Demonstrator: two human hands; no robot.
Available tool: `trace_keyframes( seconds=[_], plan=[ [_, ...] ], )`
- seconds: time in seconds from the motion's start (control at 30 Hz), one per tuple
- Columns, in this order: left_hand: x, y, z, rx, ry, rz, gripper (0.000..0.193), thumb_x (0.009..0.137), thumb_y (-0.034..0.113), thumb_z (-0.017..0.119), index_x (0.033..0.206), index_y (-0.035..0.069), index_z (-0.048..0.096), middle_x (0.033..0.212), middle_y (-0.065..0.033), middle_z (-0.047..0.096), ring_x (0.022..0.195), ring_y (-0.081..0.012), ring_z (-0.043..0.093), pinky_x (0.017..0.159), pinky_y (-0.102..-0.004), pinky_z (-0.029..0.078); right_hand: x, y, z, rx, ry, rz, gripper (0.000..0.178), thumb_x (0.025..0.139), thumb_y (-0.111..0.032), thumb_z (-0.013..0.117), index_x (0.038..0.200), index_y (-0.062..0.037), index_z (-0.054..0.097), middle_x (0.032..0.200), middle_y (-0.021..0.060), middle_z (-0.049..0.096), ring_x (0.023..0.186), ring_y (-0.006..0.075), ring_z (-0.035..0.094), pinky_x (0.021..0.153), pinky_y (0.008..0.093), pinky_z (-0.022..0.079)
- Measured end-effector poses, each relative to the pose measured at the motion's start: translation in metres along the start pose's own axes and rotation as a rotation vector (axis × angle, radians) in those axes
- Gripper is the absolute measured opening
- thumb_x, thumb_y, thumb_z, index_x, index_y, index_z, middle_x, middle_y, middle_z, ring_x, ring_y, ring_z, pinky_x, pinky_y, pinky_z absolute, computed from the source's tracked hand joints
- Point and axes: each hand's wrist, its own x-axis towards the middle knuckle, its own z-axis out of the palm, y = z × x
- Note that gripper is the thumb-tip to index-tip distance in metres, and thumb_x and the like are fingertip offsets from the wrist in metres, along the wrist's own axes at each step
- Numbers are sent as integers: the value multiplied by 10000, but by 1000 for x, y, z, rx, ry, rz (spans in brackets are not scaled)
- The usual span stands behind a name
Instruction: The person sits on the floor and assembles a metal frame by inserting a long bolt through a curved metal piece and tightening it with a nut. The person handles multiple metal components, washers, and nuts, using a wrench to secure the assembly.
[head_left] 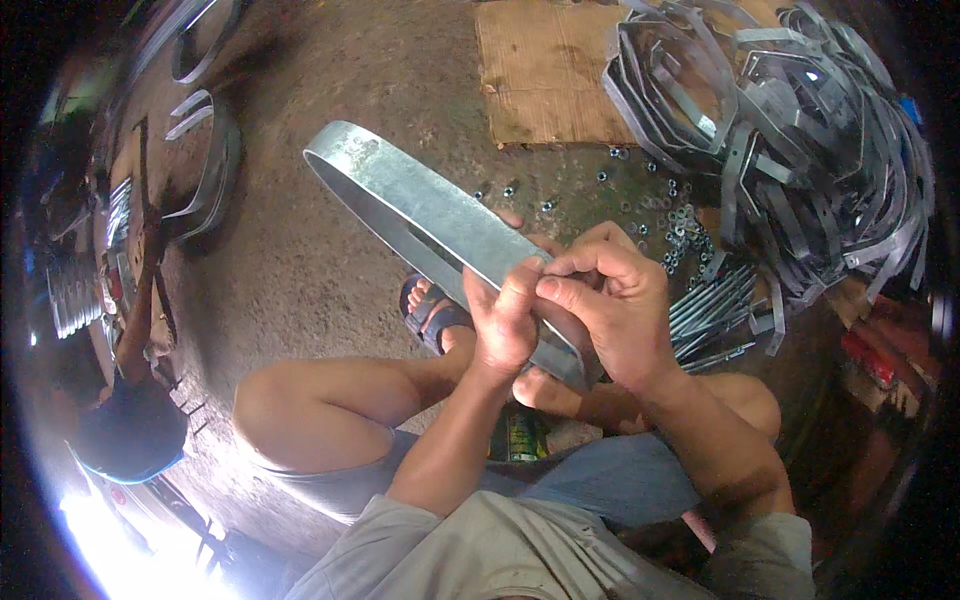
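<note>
A grey metal band (430, 190), bent into a long loop, slants across the space above my lap. Its rounded end points up and to the left, and its other end lies by my hands. My left hand (503, 325) grips the band near that end, thumb pressed on top. Right beside it, my right hand (630, 310) is closed, with thumb and forefinger pinched together at the band's edge near the left thumb. Whatever sits between those fingertips is too small and hidden to make out.
Loose nuts and washers (685, 235) lie scattered on the floor ahead, beside a bunch of threaded rods (715, 310). A tangled heap of bent metal straps (840, 170) fills the right, near flattened cardboard (540, 80). Another person (130, 430) is at left, near more straps (215, 170).
</note>
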Motion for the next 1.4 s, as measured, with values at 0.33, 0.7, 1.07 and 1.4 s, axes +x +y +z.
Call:
trace_keyframes(
  seconds=[0.33, 0.7, 1.07, 1.4],
  plan=[
    [4, 1, 3, 36, -78, 11, 546, 813, 184, 582, 1279, 12, 356, 907, -204, 644, 775, -241, 633, 680, -339, 527, -14, 4, -9, -390, 44, -346, 385, 646, -426, 712, 848, -99, 734, 890, 60, 585, 799, 242, 571, 681, 363, 476],
    [6, 0, 4, 18, -70, -16, 573, 805, 206, 613, 1271, 16, 339, 896, -206, 646, 757, -249, 640, 672, -341, 530, -8, -1, -20, -278, -60, -228, 327, 671, -275, 778, 912, -67, 701, 881, 127, 593, 788, 264, 586, 709, 365, 487],
    [6, 0, 2, 21, -72, -17, 584, 799, 204, 623, 1270, -5, 348, 905, -210, 653, 770, -237, 640, 692, -345, 527, -2, -1, -26, -138, -132, -121, 308, 739, -229, 788, 918, -29, 637, 884, 124, 594, 745, 266, 570, 683, 354, 472],
    [5, 2, 2, 6, -73, -1, 571, 824, 148, 609, 1296, -23, 337, 941, -176, 645, 816, -219, 630, 742, -339, 521, 5, 4, -13, -172, -75, -163, 204, 716, -173, 747, 866, -45, 693, 882, 80, 597, 789, 239, 563, 662, 345, 465]
  ],
)
